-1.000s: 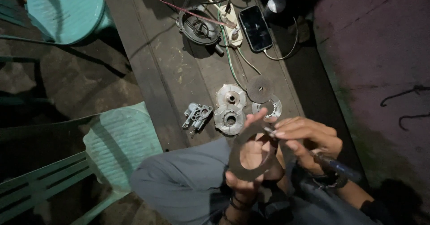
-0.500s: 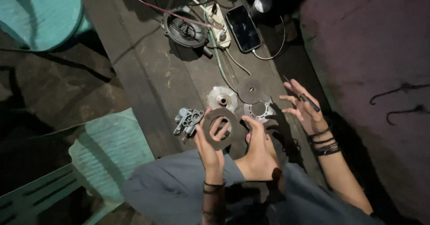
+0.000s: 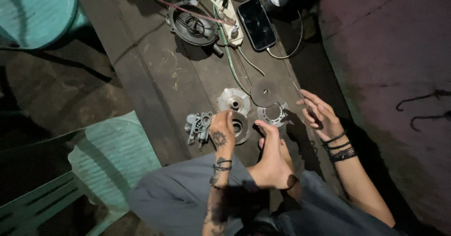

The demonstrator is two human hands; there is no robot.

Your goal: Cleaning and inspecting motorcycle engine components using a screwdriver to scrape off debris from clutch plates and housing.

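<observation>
We find the round metal disc (image 3: 240, 127) lying flat on the counter (image 3: 155, 76), just in front of our knees, with our left hand (image 3: 221, 131) resting on its near-left edge; the fingers of that hand curl down onto the disc, and we cannot tell whether they grip it or merely press on it. Our right hand (image 3: 318, 114) hovers to the right, fingers loosely spread, with a thin dark tool (image 3: 306, 105) lying across them. A bare foot (image 3: 273, 158) sits on the counter edge between the two hands. Three further parts lie close by: a domed metal hub (image 3: 233, 99) just behind the disc, a flat dark plate (image 3: 265, 91) beside it, and a toothed ring (image 3: 273, 114) to the right. A small grey cast block (image 3: 198, 124) lies to the left. We judge the assembly to be taken apart, with all parts separate and nothing yet rejoined. Farther back lie a black round housing (image 3: 193, 25), a white power strip (image 3: 230, 17) and a phone (image 3: 256, 23).
</observation>
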